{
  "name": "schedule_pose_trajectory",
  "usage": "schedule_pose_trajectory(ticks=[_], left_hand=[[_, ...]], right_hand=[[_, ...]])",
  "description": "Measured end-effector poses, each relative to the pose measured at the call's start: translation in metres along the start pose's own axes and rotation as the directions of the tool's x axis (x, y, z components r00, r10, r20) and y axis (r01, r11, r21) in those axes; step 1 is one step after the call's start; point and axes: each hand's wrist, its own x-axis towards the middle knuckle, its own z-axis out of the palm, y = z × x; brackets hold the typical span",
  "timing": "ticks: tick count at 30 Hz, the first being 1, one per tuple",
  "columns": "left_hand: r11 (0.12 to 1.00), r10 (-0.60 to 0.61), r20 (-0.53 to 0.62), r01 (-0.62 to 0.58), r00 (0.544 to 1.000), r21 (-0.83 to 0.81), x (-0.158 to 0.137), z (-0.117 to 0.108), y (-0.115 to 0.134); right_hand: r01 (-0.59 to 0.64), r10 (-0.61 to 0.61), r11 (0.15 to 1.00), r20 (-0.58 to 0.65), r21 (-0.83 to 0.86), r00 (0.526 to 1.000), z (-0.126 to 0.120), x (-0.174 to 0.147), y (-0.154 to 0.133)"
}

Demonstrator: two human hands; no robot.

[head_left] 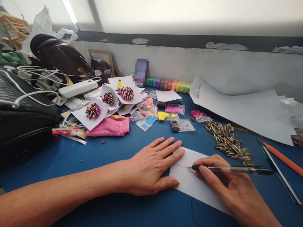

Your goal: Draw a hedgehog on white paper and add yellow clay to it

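Note:
A black pen is gripped between the thumb and fingers of my right hand. Its tip touches a small sheet of white paper, where a short curved line shows near the upper left part. My left hand lies flat with its fingers stretched out, the fingertips and thumb on the left edge of that sheet. Just beyond my right hand is a heap of striped sunflower seeds. The lower right of the paper is hidden under my right hand.
Bags of coloured clay lie ahead, near a pink cloth and seed-covered clay figures on paper. Coloured clay tubs and a phone stand by the wall. An orange pencil and large white sheets are right; a black bag is left.

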Motion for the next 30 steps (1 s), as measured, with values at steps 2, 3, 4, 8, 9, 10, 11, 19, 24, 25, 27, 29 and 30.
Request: schedule_pose_trajectory(ticks=[2,3,4,8,9,10,11,19,24,25,27,29,30], left_hand=[[1.0,-0.004,0.014,0.004,1.0,-0.002,0.0,0.0,0.0],[1.0,-0.004,0.018,0.005,1.0,-0.004,0.0,-0.001,0.0],[1.0,-0.004,0.02,0.004,1.0,-0.008,0.0,-0.001,0.0],[1.0,-0.004,0.02,0.004,1.0,-0.023,0.0,-0.002,0.0],[1.0,-0.006,0.021,0.007,1.0,-0.027,0.0,-0.002,0.0],[0.999,-0.009,0.024,0.01,1.0,-0.03,0.0,-0.002,0.0],[0.999,-0.012,0.027,0.013,1.0,-0.033,0.0,-0.002,0.001],[0.999,-0.037,0.079,0.039,0.996,-0.017,0.002,-0.008,0.004],[0.999,-0.043,0.099,0.044,0.994,-0.005,0.003,-0.009,0.005],[0.999,-0.039,0.09,0.04,0.995,-0.008,0.003,-0.008,0.004],[0.999,-0.028,0.062,0.029,0.998,-0.015,0.003,-0.006,0.003],[1.0,-0.02,0.032,0.021,0.999,-0.021,0.002,-0.004,0.002],[1.0,-0.017,0.027,0.018,0.999,-0.024,0.002,-0.004,0.002]], right_hand=[[-0.007,0.008,1.0,-0.04,0.01,0.999,0.001,-0.001,-0.002],[-0.009,0.009,1.0,-0.034,0.004,0.999,0.001,-0.001,-0.002],[-0.004,0.004,1.0,-0.019,-0.007,1.0,0.001,-0.001,-0.001],[0.026,-0.023,0.999,0.065,-0.046,0.998,-0.002,-0.002,0.007],[0.031,-0.028,0.998,0.068,-0.05,0.997,-0.002,-0.002,0.009],[0.032,-0.029,0.998,0.062,-0.055,0.998,-0.003,-0.002,0.01],[0.035,-0.032,0.997,0.056,-0.062,0.998,-0.002,-0.002,0.01],[0.049,-0.047,0.996,0.021,-0.073,0.999,0.001,-0.005,0.012],[0.055,-0.052,0.996,0.036,-0.074,0.998,0.0,-0.005,0.014],[0.061,-0.058,0.995,0.042,-0.076,0.997,-0.001,-0.004,0.014],[0.064,-0.062,0.995,0.038,-0.078,0.997,-0.001,-0.003,0.015],[0.059,-0.055,0.995,0.049,-0.077,0.997,-0.001,-0.002,0.015],[0.05,-0.046,0.996,0.054,-0.076,0.997,-0.001,-0.002,0.015]])
